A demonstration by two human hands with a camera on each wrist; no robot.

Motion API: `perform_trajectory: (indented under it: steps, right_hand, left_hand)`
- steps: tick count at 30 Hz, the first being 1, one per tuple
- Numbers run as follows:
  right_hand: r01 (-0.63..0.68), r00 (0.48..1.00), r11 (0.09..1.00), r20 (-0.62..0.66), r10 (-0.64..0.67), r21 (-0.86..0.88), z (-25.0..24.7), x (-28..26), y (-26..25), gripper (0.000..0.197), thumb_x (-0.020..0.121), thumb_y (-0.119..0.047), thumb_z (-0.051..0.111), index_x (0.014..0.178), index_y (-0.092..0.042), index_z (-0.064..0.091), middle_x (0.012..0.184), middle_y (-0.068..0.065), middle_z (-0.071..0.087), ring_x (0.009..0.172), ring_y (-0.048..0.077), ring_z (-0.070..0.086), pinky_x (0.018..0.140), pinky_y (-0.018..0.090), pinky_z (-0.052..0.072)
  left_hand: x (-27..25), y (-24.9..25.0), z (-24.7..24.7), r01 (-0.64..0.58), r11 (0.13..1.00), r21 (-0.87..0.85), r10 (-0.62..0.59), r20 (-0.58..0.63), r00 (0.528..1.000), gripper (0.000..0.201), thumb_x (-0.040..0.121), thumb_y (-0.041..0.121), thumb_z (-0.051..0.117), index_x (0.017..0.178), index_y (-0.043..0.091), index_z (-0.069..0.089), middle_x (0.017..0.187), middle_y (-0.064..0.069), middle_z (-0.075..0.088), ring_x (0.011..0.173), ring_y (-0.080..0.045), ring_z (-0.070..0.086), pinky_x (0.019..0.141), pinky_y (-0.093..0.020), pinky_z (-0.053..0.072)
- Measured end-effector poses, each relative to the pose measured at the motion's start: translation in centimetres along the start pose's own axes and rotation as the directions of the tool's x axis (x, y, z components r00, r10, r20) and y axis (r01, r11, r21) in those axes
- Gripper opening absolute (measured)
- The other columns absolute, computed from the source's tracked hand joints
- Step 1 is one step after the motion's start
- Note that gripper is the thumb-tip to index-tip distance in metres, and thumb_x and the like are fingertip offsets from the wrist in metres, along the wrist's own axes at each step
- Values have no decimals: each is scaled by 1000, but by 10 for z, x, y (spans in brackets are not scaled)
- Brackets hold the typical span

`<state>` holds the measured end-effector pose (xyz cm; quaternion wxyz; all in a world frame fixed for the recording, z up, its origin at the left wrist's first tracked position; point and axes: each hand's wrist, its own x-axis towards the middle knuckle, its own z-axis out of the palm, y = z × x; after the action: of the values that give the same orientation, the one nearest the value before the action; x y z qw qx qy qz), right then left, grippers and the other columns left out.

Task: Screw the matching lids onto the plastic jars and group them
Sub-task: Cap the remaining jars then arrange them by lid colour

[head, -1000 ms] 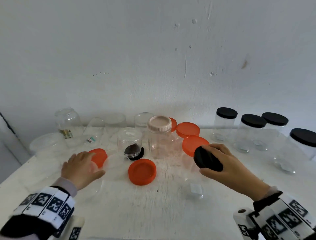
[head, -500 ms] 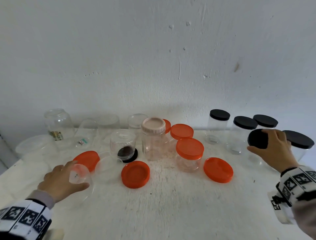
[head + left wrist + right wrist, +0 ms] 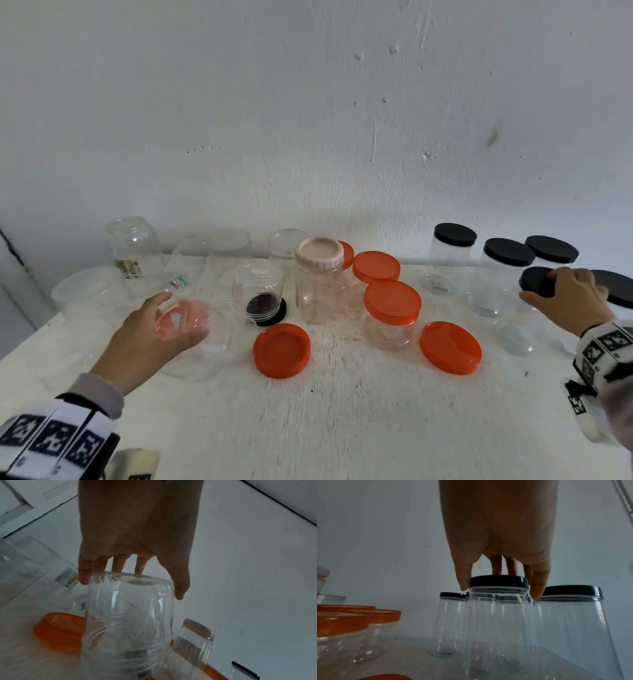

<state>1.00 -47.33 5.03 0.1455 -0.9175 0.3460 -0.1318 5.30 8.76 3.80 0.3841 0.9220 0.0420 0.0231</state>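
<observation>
Two hands busy, one job each. Head view: right hand (image 3: 568, 298) has carried the black-lidded jar (image 3: 513, 322) from the centre of the counter (image 3: 342, 428) over to the black-lid group (image 3: 507, 251) at far right since a second ago; fingers curl round its black lid (image 3: 536, 281). Left hand (image 3: 147, 339) has pulled back toward the near-left edge, gripping an open clear jar (image 3: 195, 339) tilted on its side. With the right hand gone, an orange-lidded jar (image 3: 392, 313) and a loose orange lid (image 3: 450, 347) show mid-counter; another loose orange lid (image 3: 281, 350) lies left of them.

Left wrist view: fingers (image 3: 116, 563) and thumb wrap the clear jar's (image 3: 128, 622) base end, mouth pointing away (no lid on it). An orange lid (image 3: 58, 628) lies behind it.

Right wrist view: thumb and fingers (image 3: 537, 582) pinch the black lid's (image 3: 499, 581) rim; the jar (image 3: 496, 622) stands among other black-lidded jars (image 3: 573, 615). Whether its base touches the counter I can't tell.

Read: the black set looks about grouped. Next is likely an orange lid for the left-hand jar, if it fits.
</observation>
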Motion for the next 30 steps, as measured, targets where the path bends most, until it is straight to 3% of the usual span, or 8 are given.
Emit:
perform_trajectory:
  steps: [4, 10, 14, 16, 20, 23, 27, 30]
  right_hand:
    - [-7, 999, 994, 51, 13, -113, -4, 0, -5, 51, 86, -37, 66, 123, -5, 52, 133, 20, 36, 122, 42, 34, 99, 53, 37]
    - [22, 996, 971, 90, 0, -236, -2, -10, -18, 54, 86, -42, 64, 127, -9, 51, 139, 19, 36, 124, 42, 34, 102, 52, 34]
    - [159, 987, 959, 52, -150, -234, 9, -29, -43, 60, 86, -43, 64, 135, -14, 46, 144, 13, 34, 131, 40, 29, 106, 53, 31]
    - [285, 959, 926, 80, -273, -249, 20, -46, -64, 64, 87, -47, 60, 140, -17, 41, 147, 8, 32, 133, 36, 29, 105, 50, 30]
    - [566, 823, 814, 135, -551, -131, 49, -90, -117, 53, 89, -46, 58, 134, -22, 46, 137, 0, 41, 125, 22, 35, 101, 37, 32]
    - [723, 677, 691, 201, -708, -4, 75, -125, -158, 50, 89, -48, 56, 133, -24, 46, 136, -5, 43, 124, 16, 36, 104, 32, 30]
    - [794, 525, 603, 407, -747, 82, 112, -155, -207, 66, 88, -57, 53, 141, -23, 35, 141, -4, 36, 128, 16, 32, 108, 34, 31]
    - [782, 484, 617, 540, -689, 87, 136, -168, -236, 77, 82, -60, 59, 143, -22, 32, 142, 1, 35, 128, 21, 33, 105, 39, 34]
  left_hand:
    - [-1, -3, 1, 18, 982, -186, -17, 5, 1000, 125, 31, 85, 57, 140, 30, 32, 123, -6, 52, 106, -26, 54, 87, -41, 44]
    - [-3, -19, 5, 87, 835, -543, -38, 101, 994, 76, 67, 57, 73, 131, 44, 35, 112, -7, 53, 98, -21, 57, 67, -37, 52]
    - [-7, -29, 6, 137, 740, -659, -34, 167, 985, 44, 76, 38, 64, 116, 38, 47, 109, -10, 57, 90, -28, 60, 62, -38, 53]
    - [-9, -35, 7, 189, 669, -719, -46, 214, 976, 47, 70, 37, 72, 111, 34, 49, 105, -10, 55, 85, -28, 59, 59, -40, 54]
    - [-7, -46, 11, 319, 481, -817, -82, 320, 944, 59, 72, 41, 69, 124, 23, 48, 103, -13, 54, 78, -30, 61, 65, -49, 55]
    - [-5, -50, 14, 374, 422, -826, -110, 363, 925, 65, 68, 47, 75, 122, 24, 49, 102, -18, 53, 77, -32, 59, 68, -53, 54]
    - [-6, -52, 21, 405, 419, -813, -157, 374, 914, 70, 61, 44, 81, 116, 23, 44, 107, -19, 50, 82, -38, 63, 68, -52, 54]
    - [-6, -55, 21, 404, 412, -816, -176, 364, 915, 69, 63, 41, 80, 118, 22, 44, 106, -19, 51, 79, -38, 67, 68, -50, 55]
